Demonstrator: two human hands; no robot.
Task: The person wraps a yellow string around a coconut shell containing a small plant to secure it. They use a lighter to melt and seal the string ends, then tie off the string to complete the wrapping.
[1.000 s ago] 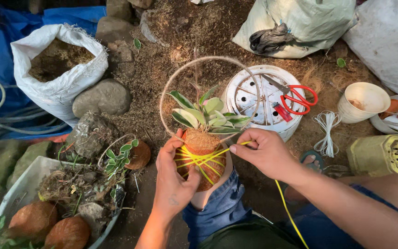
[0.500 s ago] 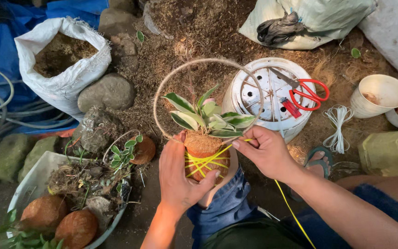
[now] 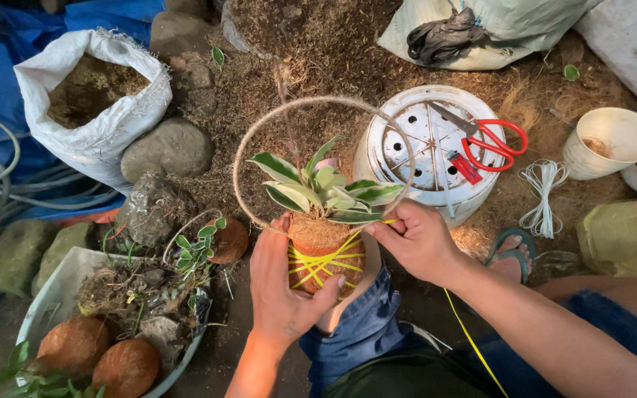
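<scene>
A small variegated plant [image 3: 326, 188] sits in a brown coir ball [image 3: 320, 237] that rests on my knee. A round wire hoop [image 3: 259, 125] rises from the ball. Yellow string [image 3: 311, 264] crosses the ball several times. My left hand [image 3: 283, 287] cups the ball from the left and underneath. My right hand [image 3: 418, 239] pinches the yellow string at the ball's upper right, and the loose end trails down past my forearm.
An upturned white bucket [image 3: 414, 184] carries red scissors [image 3: 492, 140] and a red lighter. White cord [image 3: 543, 193], a cream cup [image 3: 610, 141], a sack of coir [image 3: 90, 103], stones [image 3: 167, 149] and a basin [image 3: 49, 291] with coconut husks and plants surround me.
Both hands stay on the ball. My left hand has shifted lower around it and my right hand has pulled the yellow string up to its top right.
</scene>
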